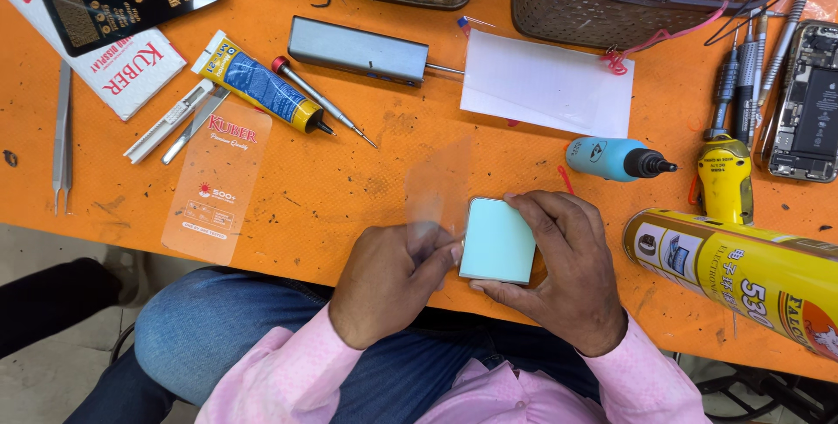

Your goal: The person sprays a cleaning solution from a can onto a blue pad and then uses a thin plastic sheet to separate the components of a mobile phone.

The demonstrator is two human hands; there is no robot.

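- Pale green phone (497, 239), back up, at near edge of orange bench (349, 180), below white card (547, 84)
- R hand (563, 271) cupped round phone's right side + near edge, fingers closed on it
- L hand (390, 277) just left of phone, pinching clear film (434, 190) that lifts up, blurred
- Blue glue bottle (618, 159) up-right of phone; yellow spray can (742, 271) to its right, close to R wrist
- Risk: film could crease or pick up bench dust if it sags; elbow may knock can
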